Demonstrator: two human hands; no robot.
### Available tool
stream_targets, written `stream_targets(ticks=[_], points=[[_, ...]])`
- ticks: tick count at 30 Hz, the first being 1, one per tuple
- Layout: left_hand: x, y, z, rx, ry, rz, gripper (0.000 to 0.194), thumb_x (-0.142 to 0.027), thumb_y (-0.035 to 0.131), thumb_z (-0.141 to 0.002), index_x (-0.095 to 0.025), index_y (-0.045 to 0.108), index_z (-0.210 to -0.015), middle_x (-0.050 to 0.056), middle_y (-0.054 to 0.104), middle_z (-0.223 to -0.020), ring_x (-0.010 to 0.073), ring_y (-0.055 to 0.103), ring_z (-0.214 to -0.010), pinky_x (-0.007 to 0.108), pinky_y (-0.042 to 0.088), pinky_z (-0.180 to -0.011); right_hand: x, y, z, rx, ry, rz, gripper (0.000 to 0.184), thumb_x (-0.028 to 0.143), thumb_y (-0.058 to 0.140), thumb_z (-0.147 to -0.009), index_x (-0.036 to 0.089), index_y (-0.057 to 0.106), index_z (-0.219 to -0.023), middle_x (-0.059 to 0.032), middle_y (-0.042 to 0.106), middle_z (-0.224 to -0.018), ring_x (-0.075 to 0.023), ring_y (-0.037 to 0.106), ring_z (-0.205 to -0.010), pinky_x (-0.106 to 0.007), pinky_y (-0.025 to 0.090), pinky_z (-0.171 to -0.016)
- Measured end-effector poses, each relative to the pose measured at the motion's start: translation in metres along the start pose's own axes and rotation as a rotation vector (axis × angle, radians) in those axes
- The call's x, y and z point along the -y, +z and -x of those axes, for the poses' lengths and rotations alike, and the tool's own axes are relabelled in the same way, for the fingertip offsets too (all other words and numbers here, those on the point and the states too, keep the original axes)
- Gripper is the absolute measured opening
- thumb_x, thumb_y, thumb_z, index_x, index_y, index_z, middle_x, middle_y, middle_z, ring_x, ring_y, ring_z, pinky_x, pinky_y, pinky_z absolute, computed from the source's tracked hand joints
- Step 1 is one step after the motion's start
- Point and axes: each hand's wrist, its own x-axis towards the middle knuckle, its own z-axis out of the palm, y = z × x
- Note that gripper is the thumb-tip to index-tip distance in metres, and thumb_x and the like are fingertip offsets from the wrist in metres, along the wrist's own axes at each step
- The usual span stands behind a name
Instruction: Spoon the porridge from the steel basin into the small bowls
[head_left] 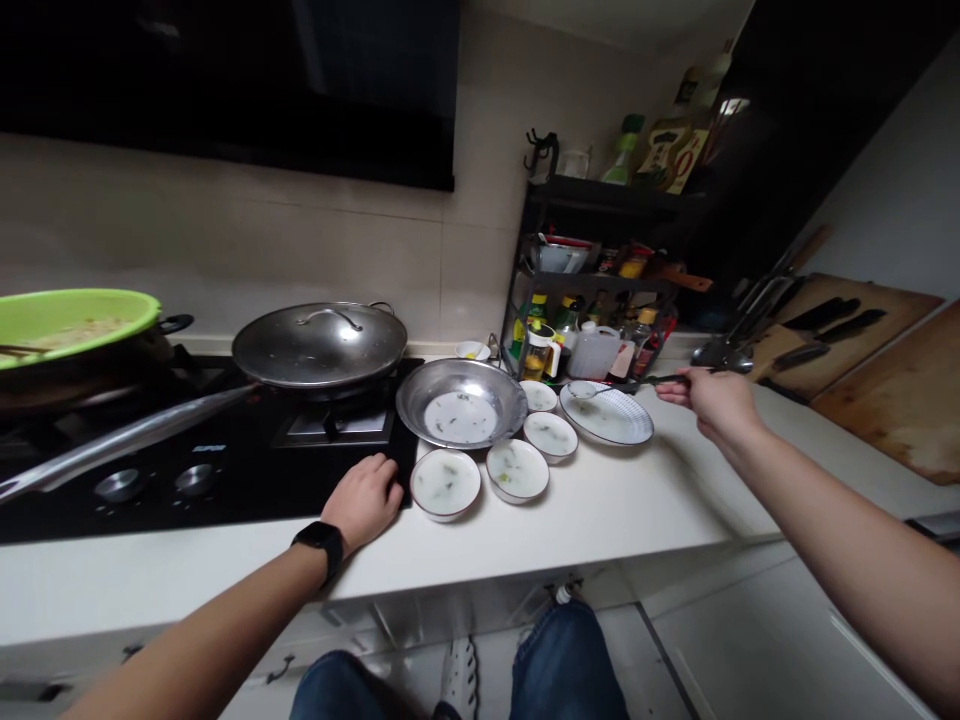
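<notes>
My right hand (pixel 716 400) grips the dark handle of a ladle (pixel 589 391), whose round head is over the oval patterned plate (pixel 643 430). Pale, cloudy soup lies in that plate. My left hand (pixel 365 503), with a black watch on the wrist, rests curled on the front edge of the stove, with nothing visible in it. Close to its right stands a red-rimmed bowl (pixel 445 484) of whitish soup with dark green bits. Beside that are a second soup bowl (pixel 517 472), a third (pixel 551 437) and a smaller one (pixel 538 396). Behind them sits a wide metal basin (pixel 409 408) with some soup inside.
A lidded wok (pixel 322 345) stands on the black stove (pixel 247 480). At the left, a lime-green basket (pixel 142 312) rests on a pan, and a long metal handle (pixel 142 435) juts forward. A condiment rack (pixel 570 192), knives and cutting boards (pixel 885 390) line the right back.
</notes>
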Motion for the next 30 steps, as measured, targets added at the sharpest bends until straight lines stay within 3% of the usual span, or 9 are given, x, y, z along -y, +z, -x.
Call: stream_targets(ticks=[8, 16, 18, 20, 23, 25, 27, 30], points=[[-0.001, 0.000, 0.000, -0.008, -0.011, 0.031, 0.015, -0.022, 0.050, -0.092, -0.020, 0.063, -0.086, 0.011, 0.065, -0.095, 0.0272, 0.062, -0.093, 0.042, 0.050, -0.089, 0.014, 0.057, 0.008, 0.183, 0.025, -0.112, 0.012, 0.012, 0.053, -0.099, 0.016, 0.060, -0.090, -0.0081, 0.070, -0.057, -0.0169, 0.072, -0.051, -0.021, 0.060, -0.048], [0.000, 0.003, 0.000, -0.005, -0.016, 0.019, 0.015, -0.021, 0.049, -0.092, -0.020, 0.063, -0.087, 0.011, 0.064, -0.095, 0.0271, 0.062, -0.093, 0.041, 0.050, -0.090, -0.027, 0.138, 0.050, 0.371, -0.063, 0.045, 0.008, 0.019, 0.056, -0.098, 0.016, 0.060, -0.091, -0.0017, 0.065, -0.052, -0.0167, 0.069, -0.049, -0.025, 0.060, -0.050], [0.000, 0.003, 0.000, -0.008, -0.016, 0.024, 0.015, -0.021, 0.049, -0.092, -0.020, 0.063, -0.087, 0.011, 0.064, -0.095, 0.0271, 0.062, -0.093, 0.041, 0.050, -0.090, -0.037, 0.147, 0.061, 0.445, -0.204, 0.133, 0.009, 0.022, 0.058, -0.098, 0.016, 0.063, -0.094, -0.0025, 0.068, -0.056, -0.0170, 0.070, -0.053, -0.026, 0.061, -0.055], [0.000, 0.003, 0.000, -0.009, -0.015, 0.027, 0.014, -0.021, 0.050, -0.092, -0.020, 0.063, -0.087, 0.010, 0.064, -0.095, 0.0267, 0.062, -0.093, 0.041, 0.050, -0.090, -0.044, 0.147, 0.073, 0.606, -0.532, 0.314, 0.014, 0.023, 0.056, -0.099, 0.016, 0.067, -0.103, -0.0063, 0.075, -0.071, -0.0190, 0.075, -0.066, -0.030, 0.063, -0.067], [0.000, 0.003, 0.000, -0.014, -0.011, 0.025, 0.014, -0.020, 0.050, -0.092, -0.020, 0.062, -0.086, 0.010, 0.064, -0.094, 0.0261, 0.062, -0.093, 0.040, 0.050, -0.090, -0.044, 0.132, 0.090, 0.930, -1.147, 0.606, 0.024, 0.022, 0.054, -0.098, 0.019, 0.071, -0.115, -0.0122, 0.079, -0.105, -0.0234, 0.077, -0.093, -0.038, 0.063, -0.086], [0.000, 0.003, 0.000, -0.015, -0.009, 0.021, 0.014, -0.021, 0.050, -0.092, -0.020, 0.062, -0.087, 0.010, 0.064, -0.094, 0.0262, 0.062, -0.093, 0.040, 0.050, -0.090, -0.037, 0.115, 0.095, 1.022, -1.393, 0.690, 0.029, 0.020, 0.053, -0.097, 0.020, 0.072, -0.119, -0.0134, 0.078, -0.116, -0.0245, 0.076, -0.103, -0.039, 0.062, -0.091], [0.001, 0.003, 0.000, -0.015, -0.007, 0.015, 0.014, -0.021, 0.050, -0.092, -0.020, 0.062, -0.087, 0.010, 0.064, -0.095, 0.0265, 0.062, -0.094, 0.040, 0.050, -0.090, -0.028, 0.095, 0.091, 0.919, -1.456, 0.691, 0.032, 0.020, 0.050, -0.098, 0.019, 0.072, -0.122, -0.0131, 0.077, -0.116, -0.0241, 0.075, -0.105, -0.038, 0.061, -0.093], [0.001, 0.003, 0.000, -0.013, -0.002, 0.016, 0.014, -0.021, 0.049, -0.092, -0.020, 0.062, -0.086, 0.010, 0.065, -0.094, 0.0269, 0.062, -0.094, 0.041, 0.050, -0.090, -0.016, 0.060, 0.067, 0.576, -1.300, 0.686, 0.032, 0.028, 0.047, -0.101, 0.020, 0.072, -0.119, -0.0130, 0.077, -0.115, -0.0249, 0.075, -0.100, -0.039, 0.061, -0.091]])
